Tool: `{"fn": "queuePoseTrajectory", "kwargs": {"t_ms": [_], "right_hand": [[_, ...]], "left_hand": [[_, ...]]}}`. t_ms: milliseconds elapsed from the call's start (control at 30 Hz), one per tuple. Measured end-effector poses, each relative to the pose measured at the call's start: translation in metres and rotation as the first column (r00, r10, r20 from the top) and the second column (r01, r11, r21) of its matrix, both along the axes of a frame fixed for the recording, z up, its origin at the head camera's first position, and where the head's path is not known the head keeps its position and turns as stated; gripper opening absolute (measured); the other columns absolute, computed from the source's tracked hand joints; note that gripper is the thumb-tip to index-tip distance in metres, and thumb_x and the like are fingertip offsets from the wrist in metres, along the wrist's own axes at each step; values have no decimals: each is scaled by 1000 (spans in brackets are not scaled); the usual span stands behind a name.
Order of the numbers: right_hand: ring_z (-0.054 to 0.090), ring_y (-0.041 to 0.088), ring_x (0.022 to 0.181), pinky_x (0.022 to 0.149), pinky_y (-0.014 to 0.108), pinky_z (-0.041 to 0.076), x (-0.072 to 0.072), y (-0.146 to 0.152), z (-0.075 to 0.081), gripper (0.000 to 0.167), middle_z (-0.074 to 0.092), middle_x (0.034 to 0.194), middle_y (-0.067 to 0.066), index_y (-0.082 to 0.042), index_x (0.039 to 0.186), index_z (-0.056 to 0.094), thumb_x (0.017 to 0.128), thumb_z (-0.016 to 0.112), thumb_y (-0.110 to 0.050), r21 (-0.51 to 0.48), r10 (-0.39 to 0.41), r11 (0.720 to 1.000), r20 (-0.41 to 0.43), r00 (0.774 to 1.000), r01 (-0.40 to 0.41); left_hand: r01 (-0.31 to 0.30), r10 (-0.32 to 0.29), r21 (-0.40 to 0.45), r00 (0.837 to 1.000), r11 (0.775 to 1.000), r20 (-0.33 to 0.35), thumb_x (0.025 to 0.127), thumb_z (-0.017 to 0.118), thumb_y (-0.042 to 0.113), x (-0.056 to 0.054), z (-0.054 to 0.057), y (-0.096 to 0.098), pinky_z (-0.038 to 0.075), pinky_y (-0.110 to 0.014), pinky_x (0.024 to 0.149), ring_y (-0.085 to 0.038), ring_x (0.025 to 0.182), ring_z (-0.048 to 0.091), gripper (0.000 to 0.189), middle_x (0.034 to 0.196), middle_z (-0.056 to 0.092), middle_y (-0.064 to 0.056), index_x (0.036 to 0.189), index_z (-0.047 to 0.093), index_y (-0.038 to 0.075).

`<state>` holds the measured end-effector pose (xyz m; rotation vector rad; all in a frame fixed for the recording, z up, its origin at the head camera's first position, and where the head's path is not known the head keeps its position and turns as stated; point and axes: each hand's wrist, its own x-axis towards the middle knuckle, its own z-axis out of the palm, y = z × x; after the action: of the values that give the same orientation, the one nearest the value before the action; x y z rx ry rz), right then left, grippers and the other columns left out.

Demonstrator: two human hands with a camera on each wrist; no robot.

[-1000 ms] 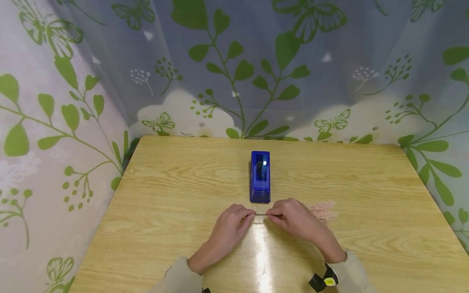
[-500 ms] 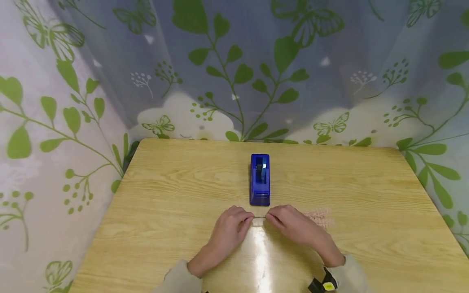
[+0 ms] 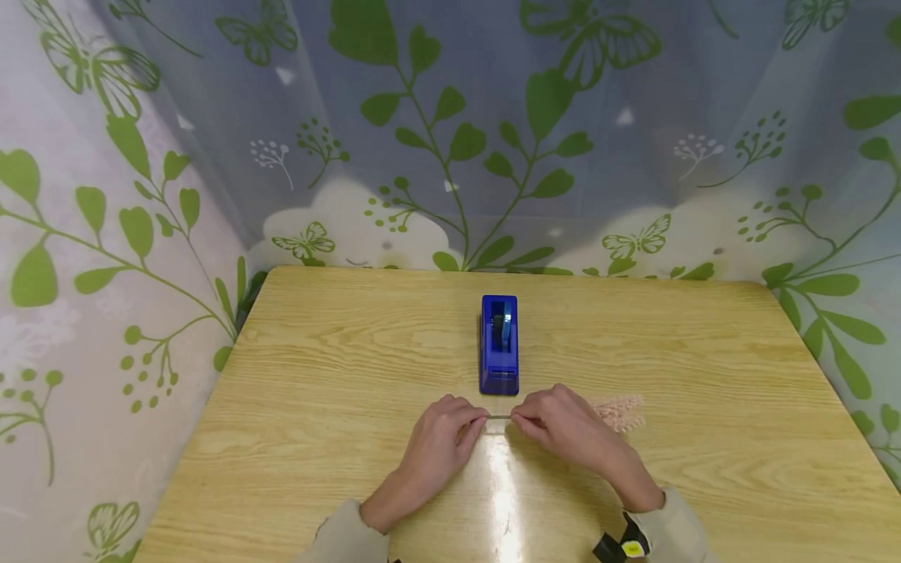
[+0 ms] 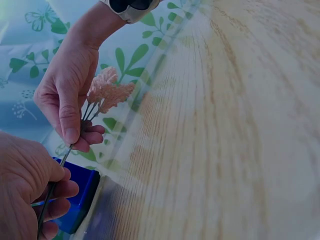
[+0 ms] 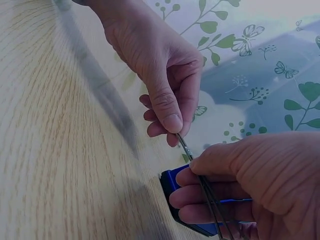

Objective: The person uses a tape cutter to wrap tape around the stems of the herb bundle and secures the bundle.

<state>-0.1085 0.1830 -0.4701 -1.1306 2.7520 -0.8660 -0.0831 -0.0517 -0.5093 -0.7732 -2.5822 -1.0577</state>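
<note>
A bunch of artificial flowers with fluffy pink heads [image 4: 107, 90] and thin dark stems [image 3: 499, 417] lies crosswise between both hands. My left hand [image 3: 439, 434] pinches the lower stems between thumb and fingers. Closer to the heads, my right hand [image 3: 566, 422] pinches the stems; in the right wrist view they fan out past its fingers. A shiny patch [image 5: 185, 147] shows on the stems between the two grips; whether it is tape cannot be told. Just beyond the hands stands a blue tape dispenser [image 3: 500, 344] with a roll inside.
The wooden table [image 3: 338, 352] reaches back to a patterned curtain [image 3: 380, 156] with leaves and butterflies, which also closes off both sides. A bright reflection lies on the tabletop in front of the hands.
The right hand dips, then lifts slightly, as its fingers shift on the stems. The pink heads swing a little with it. The left hand keeps its pinch; the tape dispenser stays in place.
</note>
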Motion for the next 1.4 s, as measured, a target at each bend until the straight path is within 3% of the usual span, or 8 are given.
{"fn": "queuePoseTrajectory", "kwargs": {"t_ms": [100,333,600,900,1133,1233,1400], "right_hand": [[28,-4,55,50,15,28,0,0,0,48,35,62,-16,-23,63,41,100,65,-5,2,-1,1000,-9,1000,1],[39,-4,56,51,16,38,-1,0,-2,26,58,68,-12,-15,74,69,98,69,-4,-10,-15,1000,-18,1000,15],[49,-4,61,55,16,45,-1,2,0,13,69,76,-7,-11,88,81,96,73,-6,-5,-37,999,-43,998,36],[58,-2,64,58,17,50,-1,4,-1,10,74,79,-3,-9,92,83,92,76,-2,-22,-32,999,-65,997,30],[60,-1,66,60,18,51,-1,1,-3,9,74,79,-4,-9,90,82,93,76,-3,-18,-30,999,-51,998,29],[60,0,67,60,19,52,0,1,-3,8,73,80,-4,-9,92,81,95,75,-4,-5,-43,999,-33,999,43],[50,1,66,61,22,47,4,-3,-3,18,61,77,-10,-12,88,74,104,64,-11,38,-103,994,78,992,100]], "left_hand": [[1,-1,3,1000,1000,0,95,77,10,0,0,0,50,-25,69,-11,77,61,6,88,75,4,99,82,10],[-19,19,0,1000,1000,2,94,78,12,-1,1,0,51,-25,70,-10,80,63,7,90,76,4,100,82,12],[-39,39,-1,999,999,-6,94,79,13,-1,2,2,49,-25,68,-9,77,60,7,88,75,5,101,81,13],[-29,35,-88,997,996,67,103,67,18,-4,10,8,52,-29,73,-13,79,63,15,88,75,2,99,80,11],[-19,35,-115,990,993,135,100,70,13,-10,14,10,51,-26,69,-11,76,61,12,85,75,2,93,80,10],[-28,39,-90,991,996,131,98,73,12,-10,13,10,50,-25,67,-12,76,61,10,85,75,1,92,80,10],[-28,33,-60,995,998,89,96,75,11,-9,8,10,50,-24,66,-13,75,61,8,84,76,1,91,81,10]]}}
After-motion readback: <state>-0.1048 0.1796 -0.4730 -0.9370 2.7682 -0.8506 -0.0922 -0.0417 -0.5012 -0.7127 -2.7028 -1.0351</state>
